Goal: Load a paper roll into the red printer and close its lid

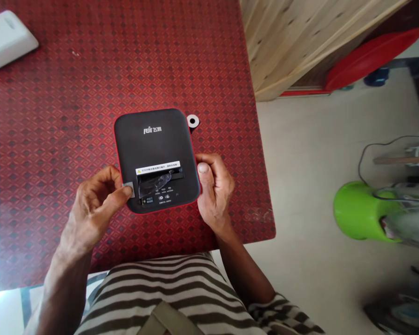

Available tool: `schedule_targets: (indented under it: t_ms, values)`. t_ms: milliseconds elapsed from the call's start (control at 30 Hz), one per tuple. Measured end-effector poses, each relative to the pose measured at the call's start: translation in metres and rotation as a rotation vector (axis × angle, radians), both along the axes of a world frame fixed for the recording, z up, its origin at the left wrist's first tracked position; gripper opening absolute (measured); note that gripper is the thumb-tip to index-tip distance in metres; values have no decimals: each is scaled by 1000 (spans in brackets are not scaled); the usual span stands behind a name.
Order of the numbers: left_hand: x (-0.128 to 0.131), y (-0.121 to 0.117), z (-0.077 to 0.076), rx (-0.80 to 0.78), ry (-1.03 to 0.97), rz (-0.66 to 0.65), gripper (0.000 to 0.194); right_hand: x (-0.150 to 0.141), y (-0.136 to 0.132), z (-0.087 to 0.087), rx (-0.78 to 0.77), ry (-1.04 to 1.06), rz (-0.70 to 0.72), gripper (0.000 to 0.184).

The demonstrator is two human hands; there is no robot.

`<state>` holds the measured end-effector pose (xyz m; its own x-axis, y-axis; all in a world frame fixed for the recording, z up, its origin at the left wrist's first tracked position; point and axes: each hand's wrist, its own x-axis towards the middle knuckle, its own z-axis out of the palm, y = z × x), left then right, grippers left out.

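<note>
A black receipt printer (152, 146) with a red rim sits in the middle of the view, above the patterned red tabletop. My left hand (94, 204) is closed on its lower left corner, the thumb resting on a small grey square tab. On the opposite side, my right hand (214, 188) grips the right edge, thumb on the rim and fingers partly hidden beneath. Crumpled clear plastic film (156, 184) lies over the printer's slot, below a white label strip (158, 168). Just behind the right edge stands a white paper roll (193, 121) with a dark core.
The red table (153, 60) ends at the right, beside wooden boards (286, 37). A white box-shaped object (7, 42) lies at the far left. On the floor are a green bin (356, 209) with a clear bag and a dark cable (361, 160).
</note>
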<state>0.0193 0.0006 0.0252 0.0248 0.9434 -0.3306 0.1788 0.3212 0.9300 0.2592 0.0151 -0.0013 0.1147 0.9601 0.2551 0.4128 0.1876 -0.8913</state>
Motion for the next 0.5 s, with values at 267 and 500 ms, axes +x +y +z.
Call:
schedule_targets:
  t_ms: [267, 500]
  values:
    - [5, 2, 1, -40, -94, 27, 27, 0, 1, 1, 15, -18, 2, 22]
    - [9, -1, -1, -17, -26, 67, 29, -3, 0, -1, 18, -24, -24, 25]
